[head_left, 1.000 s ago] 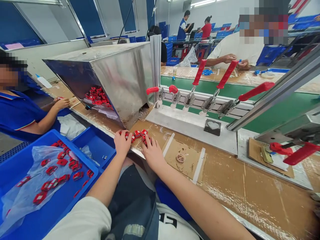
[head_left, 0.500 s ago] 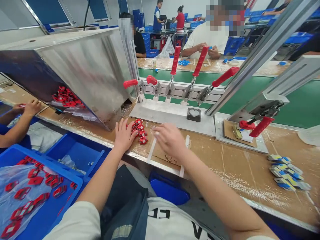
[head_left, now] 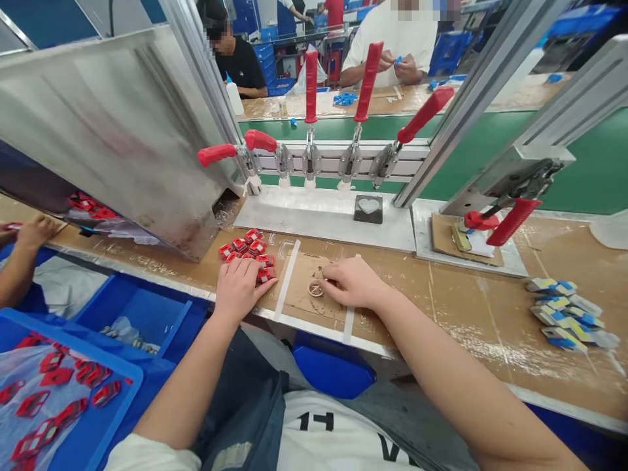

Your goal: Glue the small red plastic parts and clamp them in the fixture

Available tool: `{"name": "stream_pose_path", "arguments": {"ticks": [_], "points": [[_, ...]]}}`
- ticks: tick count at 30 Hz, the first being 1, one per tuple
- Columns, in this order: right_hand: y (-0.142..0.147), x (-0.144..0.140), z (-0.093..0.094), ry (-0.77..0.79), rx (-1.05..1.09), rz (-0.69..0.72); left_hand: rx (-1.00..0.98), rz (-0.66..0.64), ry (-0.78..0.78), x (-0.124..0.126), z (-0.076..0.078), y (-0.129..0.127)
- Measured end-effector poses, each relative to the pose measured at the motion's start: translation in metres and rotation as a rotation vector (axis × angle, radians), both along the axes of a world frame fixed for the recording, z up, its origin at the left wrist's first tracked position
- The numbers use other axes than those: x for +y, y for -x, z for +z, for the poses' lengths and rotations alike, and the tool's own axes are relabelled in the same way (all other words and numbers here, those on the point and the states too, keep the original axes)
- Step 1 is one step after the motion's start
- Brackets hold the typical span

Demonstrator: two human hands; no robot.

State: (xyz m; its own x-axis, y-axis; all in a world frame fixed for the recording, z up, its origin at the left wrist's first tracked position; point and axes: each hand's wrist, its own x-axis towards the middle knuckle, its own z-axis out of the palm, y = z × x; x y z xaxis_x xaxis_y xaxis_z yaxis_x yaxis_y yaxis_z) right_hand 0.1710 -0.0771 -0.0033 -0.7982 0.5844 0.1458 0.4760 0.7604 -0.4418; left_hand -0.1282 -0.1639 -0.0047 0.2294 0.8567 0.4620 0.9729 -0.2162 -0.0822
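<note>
Red clips [head_left: 248,252] | left hand [head_left: 240,288] still touching | right hand [head_left: 353,282] moved to ring [head_left: 315,288]

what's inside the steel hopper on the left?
Red plastic parts and clear plastic film show at the steel hopper's lower opening; its metal wall hides everything deeper inside.

A cluster of small red plastic parts [head_left: 248,252] lies flat near the workbench's [head_left: 471,340] front edge. Just right of it, a small pale ring [head_left: 315,288] rests on the cardboard surface.
</note>
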Motion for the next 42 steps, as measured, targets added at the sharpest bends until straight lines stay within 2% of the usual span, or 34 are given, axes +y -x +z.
{"name": "stream_pose_path", "arguments": {"ticks": [3,5,8,10,12,14,17,20,22,25,28,33,42], "points": [[0.000,0.001,-0.002,-0.008,0.017,0.037,-0.170,-0.092,-0.017,0.005,0.010,-0.016],[0.000,0.002,-0.005,0.004,0.043,0.066,-0.442,-0.142,0.019,0.020,0.017,-0.036],[-0.002,0.003,-0.009,0.075,0.118,0.087,-0.935,-0.211,0.186,0.062,0.022,-0.072],[-0.002,0.005,-0.012,0.139,0.198,0.089,-1.090,-0.288,0.320,0.093,0.019,-0.095],[-0.003,0.006,-0.013,0.190,0.295,0.087,-1.060,-0.360,0.415,0.117,0.013,-0.111],[-0.004,0.007,-0.014,0.238,0.379,0.086,-0.982,-0.401,0.473,0.130,0.004,-0.120],[-0.005,0.009,-0.013,0.323,0.459,0.076,-0.917,-0.409,0.545,0.131,-0.006,-0.120],[-0.010,0.014,-0.013,0.399,0.576,0.001,-0.874,-0.389,0.594,0.128,-0.008,-0.114],[-0.014,0.019,-0.015,0.445,0.707,-0.110,-0.860,-0.376,0.629,0.127,-0.006,-0.112],[-0.018,0.027,-0.019,0.489,0.924,-0.360,-0.837,-0.339,0.690,0.129,-0.004,-0.113],[-0.018,0.033,-0.022,0.467,1.048,-0.559,-0.784,-0.318,0.720,0.130,-0.003,-0.115],[-0.016,0.036,-0.019,0.381,0.957,-0.671,-0.744,-0.296,0.741,0.132,-0.003,-0.117],[-0.015,0.038,-0.018,0.386,0.859,-0.644,-0.709,-0.282,0.729,0.135,-0.006,-0.119]]}}
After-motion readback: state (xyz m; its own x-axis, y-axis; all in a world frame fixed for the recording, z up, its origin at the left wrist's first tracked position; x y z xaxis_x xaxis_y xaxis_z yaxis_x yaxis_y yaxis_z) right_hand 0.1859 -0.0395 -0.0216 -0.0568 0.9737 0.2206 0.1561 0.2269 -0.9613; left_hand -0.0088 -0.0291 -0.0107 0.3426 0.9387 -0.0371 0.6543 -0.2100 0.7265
